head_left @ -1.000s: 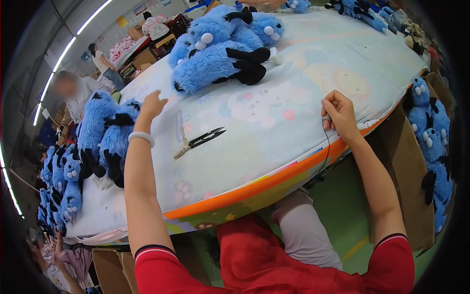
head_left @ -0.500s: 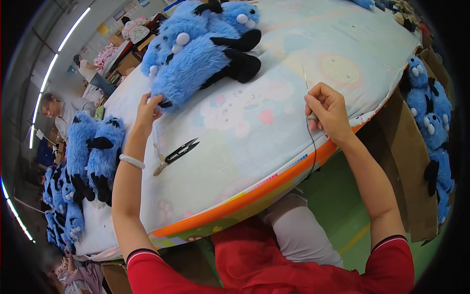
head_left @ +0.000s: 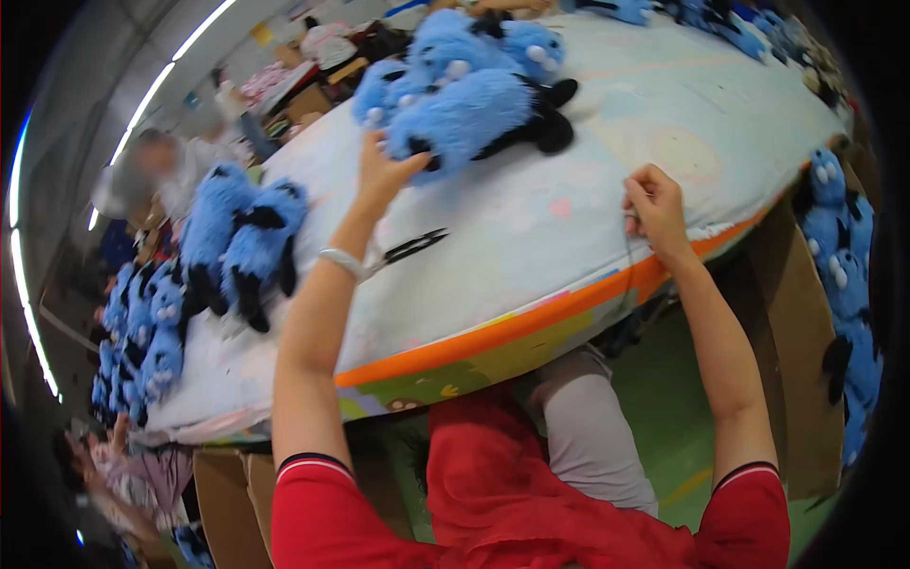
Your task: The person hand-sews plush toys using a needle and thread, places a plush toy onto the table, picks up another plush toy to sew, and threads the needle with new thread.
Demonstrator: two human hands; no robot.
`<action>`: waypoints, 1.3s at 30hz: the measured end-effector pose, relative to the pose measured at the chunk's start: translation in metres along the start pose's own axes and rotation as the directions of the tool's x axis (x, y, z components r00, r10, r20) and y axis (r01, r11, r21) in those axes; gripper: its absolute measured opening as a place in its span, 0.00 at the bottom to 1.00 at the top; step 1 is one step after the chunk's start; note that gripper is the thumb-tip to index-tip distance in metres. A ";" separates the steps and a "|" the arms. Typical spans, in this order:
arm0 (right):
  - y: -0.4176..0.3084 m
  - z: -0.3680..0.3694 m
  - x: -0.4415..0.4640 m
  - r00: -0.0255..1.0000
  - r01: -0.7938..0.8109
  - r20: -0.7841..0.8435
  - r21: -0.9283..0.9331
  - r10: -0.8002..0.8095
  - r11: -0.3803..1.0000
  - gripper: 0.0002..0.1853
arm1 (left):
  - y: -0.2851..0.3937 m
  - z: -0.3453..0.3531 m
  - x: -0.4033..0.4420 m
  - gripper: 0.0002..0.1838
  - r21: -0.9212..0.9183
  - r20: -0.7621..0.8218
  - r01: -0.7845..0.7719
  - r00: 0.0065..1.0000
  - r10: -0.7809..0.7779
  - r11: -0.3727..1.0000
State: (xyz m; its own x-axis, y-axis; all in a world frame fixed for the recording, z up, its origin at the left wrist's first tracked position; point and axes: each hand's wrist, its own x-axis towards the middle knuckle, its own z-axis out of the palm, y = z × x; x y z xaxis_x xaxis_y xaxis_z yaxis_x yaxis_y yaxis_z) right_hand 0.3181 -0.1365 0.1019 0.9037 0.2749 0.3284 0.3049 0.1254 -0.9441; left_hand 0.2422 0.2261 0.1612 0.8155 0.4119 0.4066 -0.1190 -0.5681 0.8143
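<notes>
My left hand [head_left: 384,171] grips the near end of a furry blue plush toy [head_left: 464,114], thumb by a black patch. That toy has black limbs and lies against other blue plush toys with white bulging eyes. Over the table's right side my right hand [head_left: 656,204] is closed in a pinch. A dark thread [head_left: 629,266] hangs from it past the table edge. The needle it held half a second ago is too blurred to make out now. Black thread snips [head_left: 415,246] lie on the cloth near my left wrist.
A pale printed cloth with an orange border covers the table [head_left: 531,256]. More blue plush toys [head_left: 218,237] are piled at the left. Others fill a cardboard box [head_left: 791,351] at the right. Co-workers are at the left and in the background.
The view has shifted, so the table and toys appear further right. My left hand has come to grip the plush toy's near end more fully. My right hand stays closed, the thread still hanging.
</notes>
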 end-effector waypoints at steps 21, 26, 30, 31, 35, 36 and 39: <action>0.011 0.005 -0.049 0.976 0.216 -0.026 0.073 -0.214 0.974 0.04 | 0.158 -0.057 -0.197 0.30 0.024 0.206 -0.344 0.920 0.332 0.939; -0.001 0.033 -0.145 0.971 0.126 0.189 0.102 -0.143 0.987 0.02 | 0.046 0.030 -0.285 0.30 0.065 0.357 0.039 0.932 -0.060 0.997; 0.011 0.036 -0.207 0.962 -0.010 0.272 0.170 -0.037 0.985 0.02 | 0.020 0.060 -0.328 0.38 -0.065 0.100 0.024 0.995 -0.017 0.998; 0.013 0.038 -0.221 0.962 -0.014 0.271 0.164 -0.031 0.986 0.02 | 0.020 0.061 -0.331 0.41 -0.104 0.049 0.039 0.998 -0.034 0.994; 0.023 0.043 -0.250 0.933 0.054 0.353 0.060 -0.071 0.997 0.03 | 0.025 0.069 -0.353 0.41 -0.258 0.047 0.314 0.949 -0.313 0.914; 0.031 0.049 -0.252 0.942 -0.003 0.334 0.101 -0.031 0.995 0.03 | 0.032 0.067 -0.355 0.40 -0.292 0.078 0.393 0.918 -0.388 0.872; 0.045 0.055 -0.277 0.939 -0.100 0.338 0.089 0.064 0.991 0.01 | 0.025 0.068 -0.361 0.37 -0.339 0.054 0.434 0.895 -0.443 0.835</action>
State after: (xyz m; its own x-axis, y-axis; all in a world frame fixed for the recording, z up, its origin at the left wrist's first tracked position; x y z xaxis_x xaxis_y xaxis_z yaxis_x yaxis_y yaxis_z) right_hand 0.0654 -0.1549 -0.0296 0.7663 0.5885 0.2579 0.1853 0.1819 -0.9657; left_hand -0.0166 0.0150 0.0064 0.8129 0.5820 -0.0191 0.0622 -0.0542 0.9966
